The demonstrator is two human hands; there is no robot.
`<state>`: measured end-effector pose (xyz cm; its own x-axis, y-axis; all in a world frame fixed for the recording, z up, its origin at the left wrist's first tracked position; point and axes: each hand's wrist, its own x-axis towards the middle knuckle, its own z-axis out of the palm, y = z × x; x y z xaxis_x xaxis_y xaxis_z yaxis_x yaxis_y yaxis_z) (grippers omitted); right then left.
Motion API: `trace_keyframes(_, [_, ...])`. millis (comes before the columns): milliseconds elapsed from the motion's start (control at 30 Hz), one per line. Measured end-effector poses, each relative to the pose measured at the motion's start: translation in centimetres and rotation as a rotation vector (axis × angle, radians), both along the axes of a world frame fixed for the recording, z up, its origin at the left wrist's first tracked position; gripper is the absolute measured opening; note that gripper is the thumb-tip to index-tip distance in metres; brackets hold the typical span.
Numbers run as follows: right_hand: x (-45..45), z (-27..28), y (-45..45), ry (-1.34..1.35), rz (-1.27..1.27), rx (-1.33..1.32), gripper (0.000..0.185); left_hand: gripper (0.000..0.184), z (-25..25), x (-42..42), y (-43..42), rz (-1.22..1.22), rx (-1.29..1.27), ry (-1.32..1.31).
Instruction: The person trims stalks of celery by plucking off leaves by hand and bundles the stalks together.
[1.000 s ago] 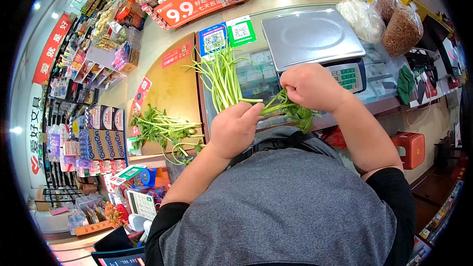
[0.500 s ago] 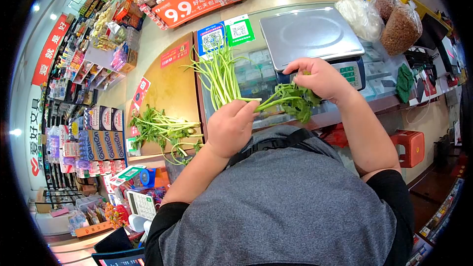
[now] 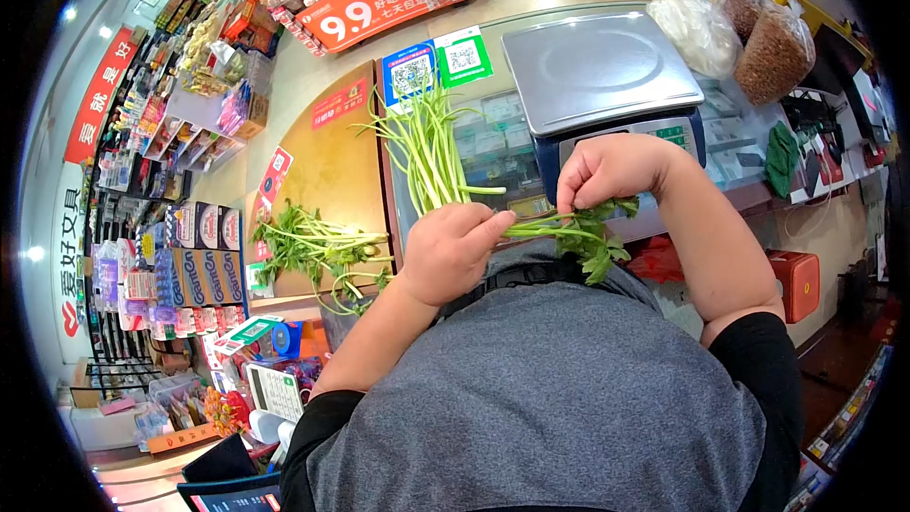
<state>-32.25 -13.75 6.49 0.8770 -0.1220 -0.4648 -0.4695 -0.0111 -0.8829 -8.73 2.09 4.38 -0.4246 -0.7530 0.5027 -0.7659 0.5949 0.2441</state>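
Observation:
My left hand (image 3: 450, 251) is closed round a leafy celery stalk (image 3: 538, 227) in front of my belly. The stalk runs sideways to my right hand (image 3: 614, 173), whose thumb and forefinger pinch it near the leaves. Dark green celery leaves (image 3: 595, 254) hang below that hand. Just beyond my left hand, a bunch of trimmed light green celery stems (image 3: 427, 152) lies on the glass counter; whether my left hand also holds some of them I cannot tell. Leafy celery pieces (image 3: 318, 248) are spread on the wooden surface at the left.
A weighing scale (image 3: 599, 71) stands beyond my right hand. Plastic bags of white (image 3: 695, 35) and brown goods (image 3: 774, 52) sit right of it. Two QR code cards (image 3: 463, 56) lie past the stems. A red stool (image 3: 794, 284) is at the right, shop shelves (image 3: 204, 265) at the left.
My right hand has moved down and closer to me, and its fingers have closed in more tightly. The leafy end has dropped lower. My left hand stays nearly in place.

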Motion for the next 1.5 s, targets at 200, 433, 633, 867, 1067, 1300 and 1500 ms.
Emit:
trace_keyframes(200, [0.2,-2.1,-0.6,-0.152,0.141,0.141,0.015,0.03,0.3,-0.1,0.1,-0.024,-0.01,-0.005])
trace_keyframes(433, [0.5,0.2,0.3,-0.113,0.13,-0.055,0.011,0.032,0.1,0.0,0.1,-0.026,-0.001,-0.016])
trace_keyframes(633, [0.4,0.1,1.2,-0.17,0.042,-0.233,0.011,0.035,0.6,-0.7,-0.1,-0.006,0.102,0.021])
trace_keyframes(867, [0.4,-0.6,1.8,-0.242,-0.138,-0.269,0.011,0.019,0.9,-1.6,-1.2,0.011,0.258,0.218])
trace_keyframes(1067, [0.9,-0.8,2.2,-0.305,-0.38,-0.371,0.011,0.015,2.8,-3.1,-3.0,0.158,0.459,0.319])
trace_keyframes(1300, [0.2,0.2,2.9,-0.315,-0.755,-0.481,0.014,0.01,1.5,-3.3,-3.8,0.241,0.473,0.572])
trace_keyframes(1500, [0.4,0.1,3.1,-0.339,-0.805,-0.499,0.017,0.008,0.7,-3.1,-4.1,0.181,0.39,0.577])
